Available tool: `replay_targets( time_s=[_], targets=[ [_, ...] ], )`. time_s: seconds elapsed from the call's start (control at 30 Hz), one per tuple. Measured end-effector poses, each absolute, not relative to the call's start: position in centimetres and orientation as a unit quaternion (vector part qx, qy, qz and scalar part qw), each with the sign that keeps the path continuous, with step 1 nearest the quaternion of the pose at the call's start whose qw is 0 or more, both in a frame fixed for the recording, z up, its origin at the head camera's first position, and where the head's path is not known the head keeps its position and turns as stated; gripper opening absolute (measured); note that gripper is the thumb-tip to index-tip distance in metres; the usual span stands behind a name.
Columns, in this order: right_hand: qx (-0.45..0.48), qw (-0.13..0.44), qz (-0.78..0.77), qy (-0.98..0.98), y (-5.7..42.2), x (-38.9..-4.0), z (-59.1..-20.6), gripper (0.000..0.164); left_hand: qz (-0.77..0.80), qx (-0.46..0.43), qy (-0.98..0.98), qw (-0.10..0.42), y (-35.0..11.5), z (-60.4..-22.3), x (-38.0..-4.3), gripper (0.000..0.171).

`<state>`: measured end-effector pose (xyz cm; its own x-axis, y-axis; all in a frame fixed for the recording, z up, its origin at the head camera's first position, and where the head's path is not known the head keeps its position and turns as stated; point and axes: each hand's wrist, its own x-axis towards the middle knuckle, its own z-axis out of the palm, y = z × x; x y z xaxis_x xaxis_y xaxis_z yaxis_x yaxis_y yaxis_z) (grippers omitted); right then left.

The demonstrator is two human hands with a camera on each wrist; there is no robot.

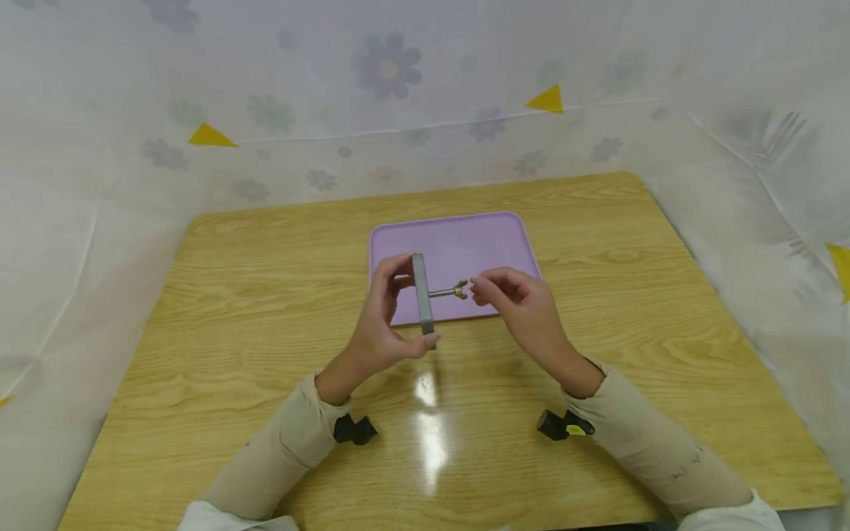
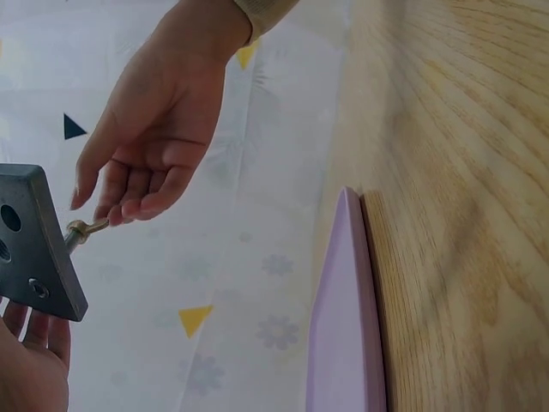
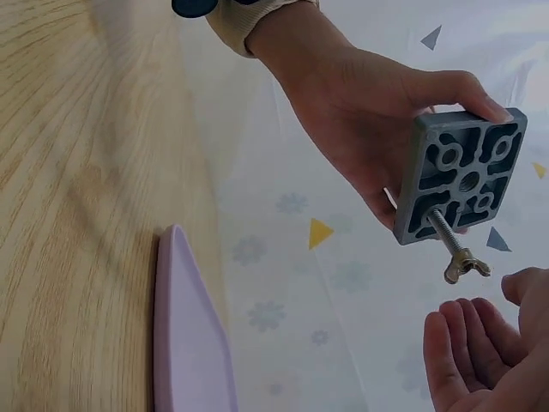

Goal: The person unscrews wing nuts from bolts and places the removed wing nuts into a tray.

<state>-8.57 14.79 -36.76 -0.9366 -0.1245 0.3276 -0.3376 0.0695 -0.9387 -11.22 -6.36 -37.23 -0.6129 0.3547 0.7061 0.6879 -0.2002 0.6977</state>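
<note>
My left hand grips a square grey plate by opposite edges, thumb at the near edge and fingers at the far one. In the right wrist view the plate shows ribs and several round holes. A threaded bolt sticks out of one corner hole, with a brass wing nut on its outer end. Just to the right of the wing nut is my right hand, its fingers loosely bent and the thumb apart from them. The right fingertips hang close by the wing nut and hold nothing.
Below the hands a shallow purple tray with a raised rim lies on the wood-grain table. Pale flowered sheeting with yellow triangles encloses the table at the back and sides.
</note>
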Motion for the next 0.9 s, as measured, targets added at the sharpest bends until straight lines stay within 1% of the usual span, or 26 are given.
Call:
replay_targets(
  time_s=[0.1, 0.27, 0.4, 0.9],
  targets=[
    [0.16, 0.079, 0.664, -0.726, 15.0, -8.3, -36.8, 0.014, -0.651, -0.42, -0.619, 0.13, -6.4, -37.2, -11.2, 0.093],
    [0.173, 0.025, 0.68, -0.712, 14.9, -8.0, -36.9, 0.024, -0.649, -0.421, -0.62, 0.131, -6.3, -37.1, -11.3, 0.093],
    [0.163, 0.0, 0.696, -0.699, 14.6, -7.9, -36.9, 0.029, -0.649, -0.422, -0.619, 0.132, -6.2, -37.1, -11.3, 0.092],
    [0.116, -0.02, 0.734, -0.669, 13.8, -8.4, -36.5, 0.031, -0.65, -0.419, -0.621, 0.128, -6.4, -36.8, -11.0, 0.093]
  ],
)
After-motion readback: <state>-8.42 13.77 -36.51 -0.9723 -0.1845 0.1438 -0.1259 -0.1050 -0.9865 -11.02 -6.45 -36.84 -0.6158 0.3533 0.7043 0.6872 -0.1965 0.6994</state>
